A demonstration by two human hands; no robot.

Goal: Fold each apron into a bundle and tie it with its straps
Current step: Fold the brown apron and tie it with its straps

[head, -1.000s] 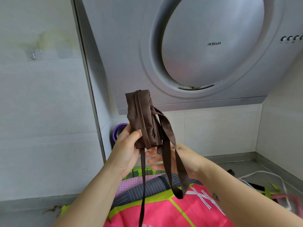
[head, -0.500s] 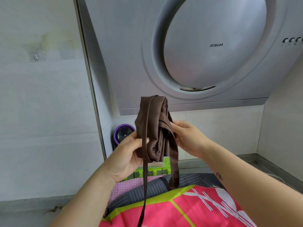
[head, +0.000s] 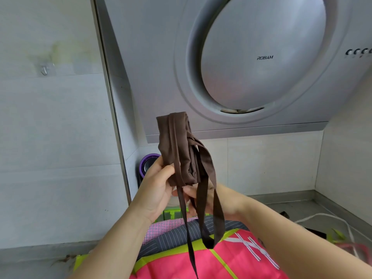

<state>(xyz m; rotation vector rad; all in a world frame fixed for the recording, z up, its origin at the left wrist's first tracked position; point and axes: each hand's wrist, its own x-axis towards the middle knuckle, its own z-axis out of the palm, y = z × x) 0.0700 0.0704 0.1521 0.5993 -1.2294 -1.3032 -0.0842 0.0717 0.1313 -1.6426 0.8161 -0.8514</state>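
head view: the brown apron bundle (head: pixel 177 150) stands upright at the centre, lifted clear of the worktop (head: pixel 291 206), in front of the range hood (head: pixel 261 81) at 1 o'clock. the left hand (head: pixel 156 190) grips its lower end, thumb pressed across the front. the right hand (head: pixel 209 199) lies just under the bundle, at its 5 o'clock. its fingers (head: pixel 190 195) point toward 9 o'clock among the straps, and i cannot tell whether they pinch one or only touch. a narrow strap (head: pixel 189 238) hangs toward 6 o'clock, and a wide loop (head: pixel 218 218) droops beside it.

folding looks done, so the step in hand is the tying. next, the right hand likely needs a firm hold on a loose strap to wind it round the bundle's middle while the left stops the folds from springing open.

count: one brown bundle, two hanging strap lengths, two hands, one hood, one purple-rimmed round thing (head: pixel 146 164) at 9 o'clock, one white cable (head: pixel 332 217) at 4 o'clock. at 6 o'clock a pile shows three other fabrics: pink cloth (head: pixel 201 264), grey striped cloth (head: pixel 177 237), pink checked cloth (head: pixel 159 228).
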